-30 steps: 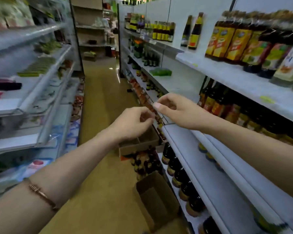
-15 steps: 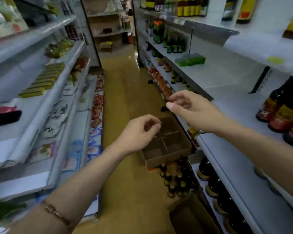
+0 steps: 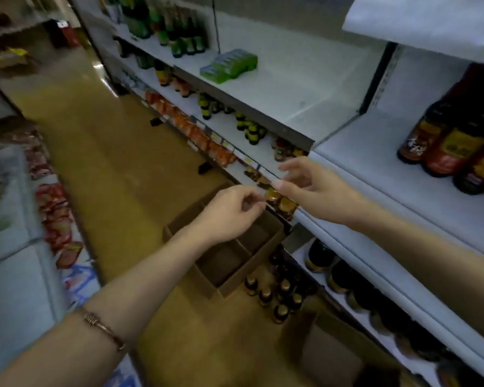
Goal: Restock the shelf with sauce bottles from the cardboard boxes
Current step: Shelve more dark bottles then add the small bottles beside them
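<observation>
An open cardboard box (image 3: 274,241) with dividers stands on the aisle floor, its visible cells empty. Several small dark sauce bottles (image 3: 277,300) with gold caps stand on the floor beside it. A second cardboard box (image 3: 330,356) lies at the lower right. My left hand (image 3: 229,212) hovers above the divided box, its fingers curled against the thumb, holding nothing I can see. My right hand (image 3: 313,185) floats close by at the edge of the white shelf (image 3: 375,163), fingers relaxed and slightly spread, empty. Large dark sauce bottles (image 3: 453,143) stand on that shelf at the right.
More dark bottles (image 3: 333,270) line the lower shelf under my right arm. Jars and red packets (image 3: 196,132) fill the shelves farther down the aisle; a green pack (image 3: 229,65) lies higher up. Shelving with packets (image 3: 53,213) borders the aisle's left side.
The view has tilted down and swung toward the floor boxes. Both hands stay close together in the air; my right hand's fingers have spread a little.
</observation>
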The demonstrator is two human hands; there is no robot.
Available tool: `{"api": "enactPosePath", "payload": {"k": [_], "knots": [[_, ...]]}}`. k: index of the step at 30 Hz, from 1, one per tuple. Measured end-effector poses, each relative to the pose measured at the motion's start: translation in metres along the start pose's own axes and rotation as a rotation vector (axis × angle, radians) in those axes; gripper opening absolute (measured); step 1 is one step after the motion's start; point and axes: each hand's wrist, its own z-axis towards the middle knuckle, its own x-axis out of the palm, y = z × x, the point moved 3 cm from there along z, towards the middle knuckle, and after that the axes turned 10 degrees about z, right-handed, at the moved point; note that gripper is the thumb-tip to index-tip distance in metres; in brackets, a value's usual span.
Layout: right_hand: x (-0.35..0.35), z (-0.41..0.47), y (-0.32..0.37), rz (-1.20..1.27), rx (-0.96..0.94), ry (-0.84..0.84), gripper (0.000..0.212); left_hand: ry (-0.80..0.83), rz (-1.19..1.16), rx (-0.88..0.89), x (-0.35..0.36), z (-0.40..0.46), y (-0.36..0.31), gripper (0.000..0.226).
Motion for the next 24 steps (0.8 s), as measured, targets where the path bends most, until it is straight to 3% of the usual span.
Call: {"api": "enactPosePath", "payload": {"k": [6, 12, 18, 24], "knots": [[-0.016, 0.023, -0.052, -0.022, 0.192, -0.142, 0.047, 0.154, -0.017, 0.121, 0.034, 0.082, 0.004, 0.018], [-0.017, 0.059, -0.133, -0.039, 0.354, -0.087, 0.051, 0.319, 0.014, 0.112, 0.100, 0.149, 0.032, 0.022], [0.028, 0.098, -0.238, 0.057, 0.526, -0.101, 0.047, 0.508, 0.153, 0.096, 0.187, 0.204, 0.094, 0.027], [0.086, 0.119, -0.345, 0.080, 0.656, -0.037, 0.043, 0.645, 0.116, 0.072, 0.291, 0.248, 0.157, 0.026]]}}
